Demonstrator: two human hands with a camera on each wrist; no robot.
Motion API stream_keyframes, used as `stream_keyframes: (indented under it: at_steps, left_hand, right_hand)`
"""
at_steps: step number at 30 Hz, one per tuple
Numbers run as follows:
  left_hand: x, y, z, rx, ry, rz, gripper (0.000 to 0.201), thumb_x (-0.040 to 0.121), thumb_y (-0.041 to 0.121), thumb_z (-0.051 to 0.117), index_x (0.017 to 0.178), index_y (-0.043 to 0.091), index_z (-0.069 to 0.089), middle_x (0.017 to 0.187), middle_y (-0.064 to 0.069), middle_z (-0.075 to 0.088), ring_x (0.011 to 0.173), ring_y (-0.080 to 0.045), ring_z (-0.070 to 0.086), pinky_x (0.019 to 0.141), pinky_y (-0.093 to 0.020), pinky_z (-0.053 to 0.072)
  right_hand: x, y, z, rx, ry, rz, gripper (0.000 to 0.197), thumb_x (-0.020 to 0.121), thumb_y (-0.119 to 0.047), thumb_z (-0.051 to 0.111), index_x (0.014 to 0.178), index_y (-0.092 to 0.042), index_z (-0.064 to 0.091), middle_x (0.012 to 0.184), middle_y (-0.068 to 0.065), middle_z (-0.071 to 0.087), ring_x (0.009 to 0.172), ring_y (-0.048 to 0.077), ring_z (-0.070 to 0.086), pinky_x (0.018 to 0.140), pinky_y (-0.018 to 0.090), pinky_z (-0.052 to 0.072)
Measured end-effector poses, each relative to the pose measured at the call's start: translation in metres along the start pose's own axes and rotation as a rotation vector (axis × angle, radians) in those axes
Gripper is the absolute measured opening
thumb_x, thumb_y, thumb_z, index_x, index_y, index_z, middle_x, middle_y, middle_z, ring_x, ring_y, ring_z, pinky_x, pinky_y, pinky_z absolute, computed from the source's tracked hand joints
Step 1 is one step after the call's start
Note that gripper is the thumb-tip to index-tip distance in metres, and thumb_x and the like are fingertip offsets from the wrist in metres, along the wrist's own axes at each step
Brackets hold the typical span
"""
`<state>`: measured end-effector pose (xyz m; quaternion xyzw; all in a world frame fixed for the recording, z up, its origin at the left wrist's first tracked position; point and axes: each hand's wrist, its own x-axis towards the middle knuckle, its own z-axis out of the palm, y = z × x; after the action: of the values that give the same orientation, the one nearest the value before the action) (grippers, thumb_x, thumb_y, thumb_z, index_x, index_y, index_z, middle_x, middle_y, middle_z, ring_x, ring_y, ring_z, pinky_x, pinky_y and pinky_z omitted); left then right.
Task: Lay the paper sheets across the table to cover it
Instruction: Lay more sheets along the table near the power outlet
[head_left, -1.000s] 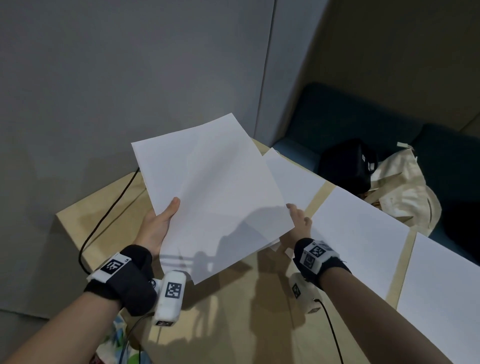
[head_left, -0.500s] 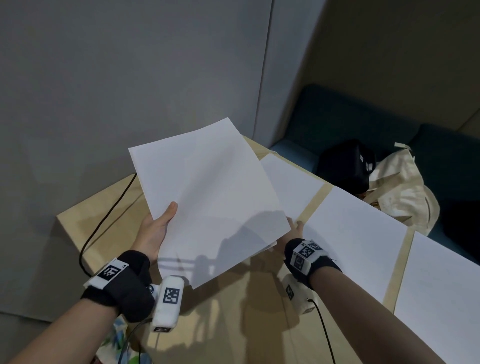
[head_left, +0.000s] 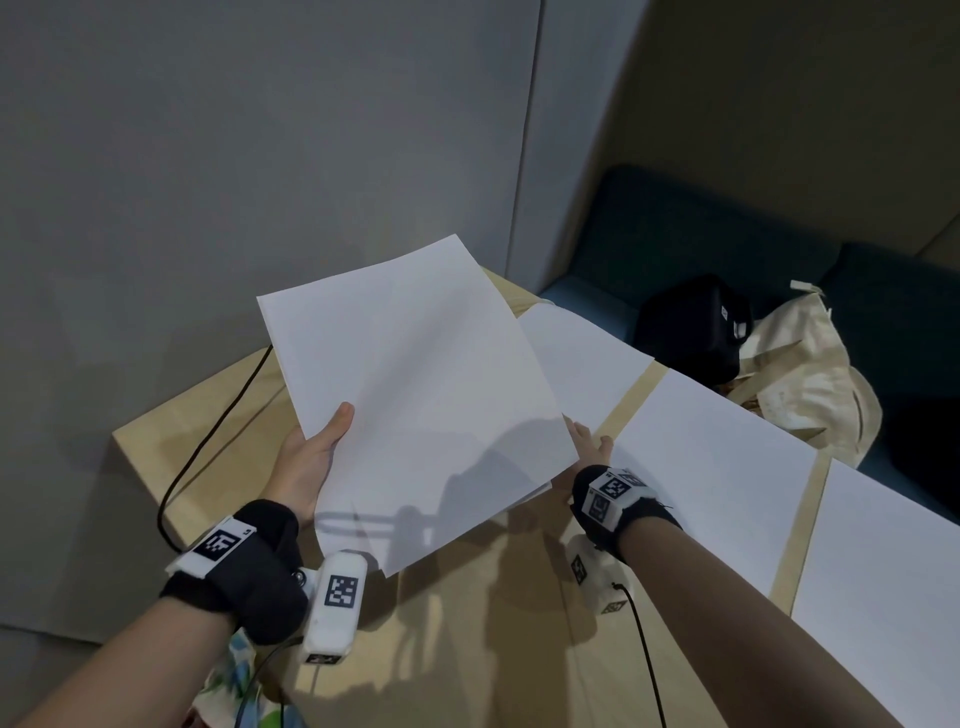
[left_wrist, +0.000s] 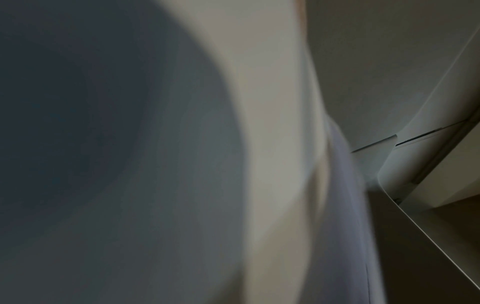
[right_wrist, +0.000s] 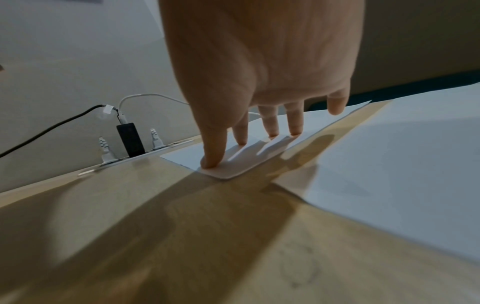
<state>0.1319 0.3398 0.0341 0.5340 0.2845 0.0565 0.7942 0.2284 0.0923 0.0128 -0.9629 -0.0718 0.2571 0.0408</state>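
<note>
Left hand: your left hand (head_left: 306, 462) grips the stack of sheets (head_left: 415, 395), thumb on top at its left edge, fingers hidden beneath; the left wrist view is only blur.
Stack of sheets: you hold it in the air, tilted, above the far-left part of the surface (head_left: 467, 623), well clear of the wood.
Right hand: your right hand (right_wrist: 259, 67) is spread, fingers straight, fingertips (right_wrist: 211, 162) pressing the near corner of the first laid sheet (right_wrist: 233, 162) flat; it grips nothing.
Laid sheets: three lie in a row along the surface's far edge, rightward from the stack, the second sheet (head_left: 717, 467) and third sheet (head_left: 883, 597) parted by bare wooden strips.
Cable: a black cable (head_left: 208, 441) runs across the surface left of the stack.
Bags: a black bag (head_left: 691, 327) and a cream tote (head_left: 800, 374) lie beyond the surface's far edge.
</note>
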Motion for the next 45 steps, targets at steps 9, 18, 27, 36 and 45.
stream_keyframes:
  at_steps: [9, 18, 27, 36, 45]
  left_hand:
    - [-0.002, -0.001, 0.006, 0.006, -0.015, 0.003, 0.036, 0.092, 0.022, 0.055, 0.123, 0.005, 0.057, 0.106, -0.004, 0.067, 0.091, -0.019, 0.065, 0.076, -0.031, 0.053]
    - [-0.006, 0.002, 0.007, -0.016, -0.033, -0.017, 0.040, 0.092, 0.021, 0.055, 0.128, 0.003, 0.054, 0.106, -0.004, 0.067, 0.090, -0.020, 0.065, 0.071, -0.029, 0.057]
    - [-0.009, 0.004, 0.009, 0.000, -0.050, -0.003, 0.042, 0.092, 0.020, 0.054, 0.130, 0.002, 0.053, 0.121, -0.011, 0.064, 0.095, -0.024, 0.064, 0.077, -0.032, 0.056]
    - [-0.018, 0.007, 0.021, 0.085, -0.100, 0.034, 0.036, 0.091, 0.018, 0.056, 0.124, 0.003, 0.056, 0.112, -0.008, 0.066, 0.091, -0.021, 0.064, 0.077, -0.032, 0.054]
    - [-0.039, 0.000, 0.037, 0.195, -0.147, 0.106, 0.036, 0.094, 0.020, 0.054, 0.128, 0.006, 0.054, 0.122, -0.006, 0.062, 0.110, -0.024, 0.059, 0.097, -0.036, 0.044]
  right_hand:
    - [-0.027, 0.005, -0.011, 0.398, -0.052, 0.045, 0.070, 0.093, -0.010, 0.052, 0.149, -0.012, 0.010, 0.158, 0.015, 0.003, 0.146, 0.033, 0.005, 0.119, 0.042, 0.006]
    - [-0.028, -0.002, -0.009, 0.295, -0.011, 0.068, 0.057, 0.097, -0.013, 0.039, 0.148, -0.012, 0.015, 0.157, 0.009, 0.013, 0.144, 0.031, 0.011, 0.119, 0.039, 0.010]
    - [-0.023, 0.005, -0.008, 0.314, 0.039, 0.041, 0.054, 0.096, -0.020, 0.040, 0.147, -0.013, 0.022, 0.155, 0.007, 0.021, 0.145, 0.025, 0.014, 0.119, 0.041, 0.009]
    - [-0.041, 0.027, -0.032, 1.139, 0.206, -0.047, 0.054, 0.098, -0.036, 0.038, 0.078, 0.007, 0.063, 0.063, 0.003, 0.060, 0.064, 0.021, 0.052, 0.054, 0.025, 0.039]
    - [-0.095, 0.026, -0.040, 1.149, 0.341, -0.196, 0.014, 0.081, -0.004, 0.068, 0.072, -0.014, 0.063, 0.069, 0.001, 0.066, 0.061, 0.012, 0.066, 0.055, 0.019, 0.051]
